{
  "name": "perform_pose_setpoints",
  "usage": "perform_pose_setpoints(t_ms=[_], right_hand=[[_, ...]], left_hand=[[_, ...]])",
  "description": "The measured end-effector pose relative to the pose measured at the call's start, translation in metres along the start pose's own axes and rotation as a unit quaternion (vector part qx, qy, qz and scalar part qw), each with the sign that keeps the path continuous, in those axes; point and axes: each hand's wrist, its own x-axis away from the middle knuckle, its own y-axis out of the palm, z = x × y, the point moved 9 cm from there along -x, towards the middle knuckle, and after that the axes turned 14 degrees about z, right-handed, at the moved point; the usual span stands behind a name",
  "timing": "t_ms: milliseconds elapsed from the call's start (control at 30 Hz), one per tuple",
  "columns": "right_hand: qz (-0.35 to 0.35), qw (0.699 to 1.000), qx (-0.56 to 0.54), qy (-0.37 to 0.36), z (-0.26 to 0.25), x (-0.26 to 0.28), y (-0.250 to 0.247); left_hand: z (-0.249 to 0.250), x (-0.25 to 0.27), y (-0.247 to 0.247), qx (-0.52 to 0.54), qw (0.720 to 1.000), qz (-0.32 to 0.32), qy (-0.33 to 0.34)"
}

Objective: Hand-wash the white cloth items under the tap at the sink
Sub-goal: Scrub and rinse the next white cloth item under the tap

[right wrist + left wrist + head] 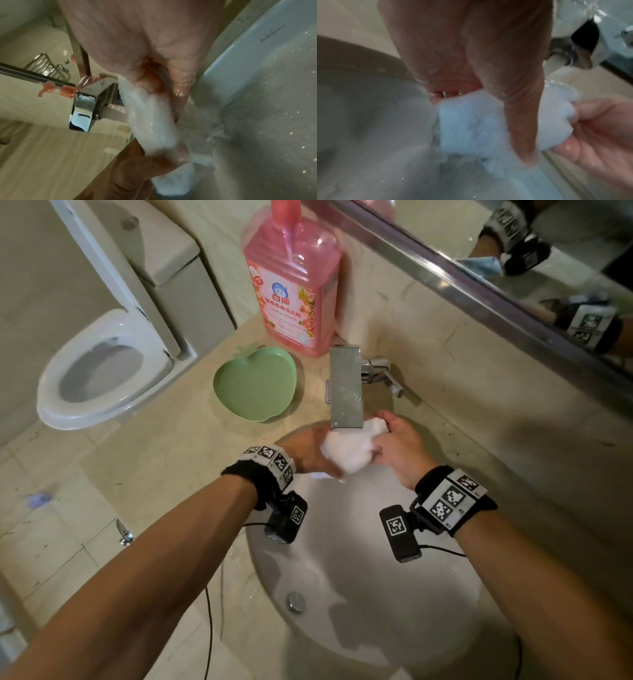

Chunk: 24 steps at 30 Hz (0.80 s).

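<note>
Left hand [310, 451] and right hand [394, 445] both curl fingers round the bunched white cloth [349, 448], held just under the square tap spout [346, 386] over the sink basin [359, 559], likely so water runs through while they rub.

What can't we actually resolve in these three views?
- Head view: the tap spout covers where water meets the white cloth; the stream itself is not visible.
- Left hand fingers: tucked under the cloth in the head view.
- Cloth count: bunched and blurred in both wrist views, one item or several cannot be told.
- Pink bottle: top cut off by the frame edge, small label text unreadable.
- Right hand fingertips: buried in cloth.
</note>
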Motion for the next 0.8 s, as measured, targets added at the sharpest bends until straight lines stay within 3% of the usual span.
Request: perform_pose_setpoints(t_ms=[100, 233, 400, 467, 600, 667, 800], right_hand=[[-0.027, 1.000, -0.005, 0.010, 0.004, 0.001, -0.008], [-0.059, 0.995, -0.013, 0.080, 0.022, -0.002, -0.012], [-0.115, 0.986, 0.090, 0.077, 0.024, -0.003, 0.007], [-0.160, 0.975, 0.139, 0.068, 0.023, 0.002, 0.020], [-0.176, 0.934, 0.304, -0.066, 0.012, 0.008, 0.041], [-0.135, 0.899, 0.389, -0.146, 0.003, 0.003, 0.043], [-0.084, 0.845, 0.472, -0.238, -0.004, -0.003, 0.044]], left_hand=[[-0.004, -0.004, 0.004, -0.073, 0.997, -0.010, -0.021], [0.004, -0.005, -0.004, -0.159, 0.987, 0.036, 0.014], [0.033, 0.004, -0.016, -0.233, 0.964, 0.085, 0.097], [0.038, 0.006, -0.024, -0.225, 0.963, 0.113, 0.099], [0.038, 0.005, -0.027, -0.227, 0.965, 0.120, 0.053], [0.033, 0.005, -0.027, -0.261, 0.959, 0.110, 0.012], [0.029, -0.001, -0.020, -0.256, 0.961, 0.108, 0.003]])
